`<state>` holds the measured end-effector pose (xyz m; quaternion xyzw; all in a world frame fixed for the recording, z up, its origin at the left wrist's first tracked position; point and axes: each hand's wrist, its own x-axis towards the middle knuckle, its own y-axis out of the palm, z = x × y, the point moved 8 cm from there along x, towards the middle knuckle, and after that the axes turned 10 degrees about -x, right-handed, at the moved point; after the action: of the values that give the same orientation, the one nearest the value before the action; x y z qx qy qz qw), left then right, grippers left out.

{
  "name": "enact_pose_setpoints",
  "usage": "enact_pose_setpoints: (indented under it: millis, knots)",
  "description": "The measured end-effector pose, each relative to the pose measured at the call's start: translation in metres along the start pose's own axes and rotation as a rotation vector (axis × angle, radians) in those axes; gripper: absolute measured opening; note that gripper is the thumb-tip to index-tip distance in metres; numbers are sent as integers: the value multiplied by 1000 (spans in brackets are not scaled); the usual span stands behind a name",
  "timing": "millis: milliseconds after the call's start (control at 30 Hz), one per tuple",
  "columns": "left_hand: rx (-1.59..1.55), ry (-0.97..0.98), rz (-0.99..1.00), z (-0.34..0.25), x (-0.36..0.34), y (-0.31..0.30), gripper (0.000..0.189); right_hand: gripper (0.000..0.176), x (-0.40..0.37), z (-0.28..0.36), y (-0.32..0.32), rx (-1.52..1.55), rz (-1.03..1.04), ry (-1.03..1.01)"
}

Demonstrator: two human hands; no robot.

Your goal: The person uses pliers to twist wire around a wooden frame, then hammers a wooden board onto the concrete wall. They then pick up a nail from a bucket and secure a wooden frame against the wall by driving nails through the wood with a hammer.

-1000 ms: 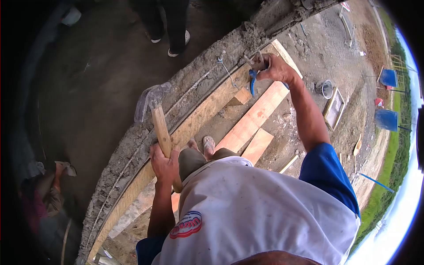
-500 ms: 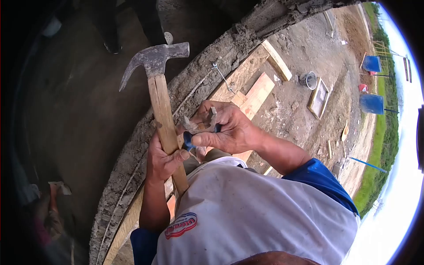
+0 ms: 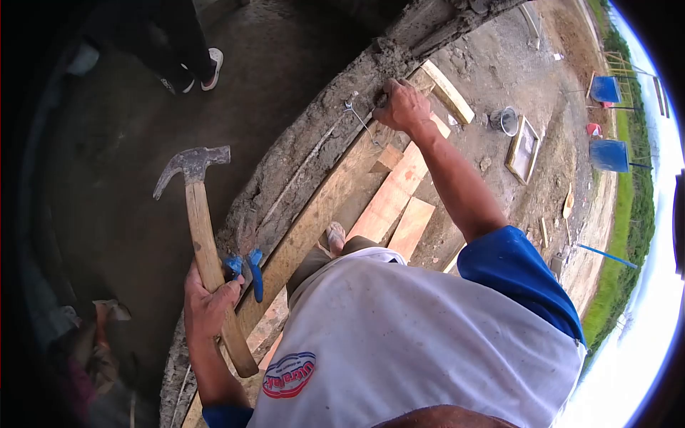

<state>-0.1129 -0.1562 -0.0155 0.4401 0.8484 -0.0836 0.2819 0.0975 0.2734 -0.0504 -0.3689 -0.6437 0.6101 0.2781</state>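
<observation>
My left hand (image 3: 208, 307) is closed around the wooden handle of a claw hammer (image 3: 203, 228), its metal head pointing up. The same hand also holds pincers (image 3: 255, 274) with blue handles; their jaws are hard to make out. My right hand (image 3: 407, 108) is stretched forward, resting at the upper edge of a long wooden board (image 3: 321, 207) that lies against the rough concrete edge (image 3: 285, 171). Its fingers are curled, and what is under them is hidden. A bent wire (image 3: 362, 123) sticks out of the concrete near the right hand.
Loose planks (image 3: 399, 189) lie beyond the board, beside my foot (image 3: 336, 237). On the dirt are a bucket (image 3: 505, 121) and a wooden frame (image 3: 524, 150). Blue barrels (image 3: 609, 155) stand farther off. On the concrete floor at left, another person's shoe (image 3: 212, 69) shows.
My right hand has let go of the pincers and moved forward to the board's edge. My left hand, now with both hammer and pincers, has moved left and down. The other person's feet have shifted.
</observation>
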Motion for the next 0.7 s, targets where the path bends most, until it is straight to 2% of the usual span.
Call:
enact_pose_setpoints:
  millis: [33,67,167,200,300,367,467,600,700]
  knots:
    - [114,-35,-23,2,0,-13,47,49,3,2,2,-5,27,39]
    - [195,-25,-42,2,2,-23,51,38,5,4,1,-36,20,68]
    - [294,-155,52,5,18,-32,55,36,12,8,8,-84,79,-15]
    - [398,-161,89,5,26,-30,51,35,11,11,6,-90,95,-25]
    - [606,37,54,17,43,-37,43,33,7,14,0,-118,118,-49]
    - [717,84,-24,11,40,-34,41,31,5,14,2,-134,103,-70]
    - [735,127,-85,14,34,-30,39,27,8,14,1,-73,-47,-192]
    - [792,193,-104,29,35,-37,39,23,26,16,7,9,92,-445]
    - [791,189,-122,32,35,-42,38,19,39,9,7,53,139,-478]
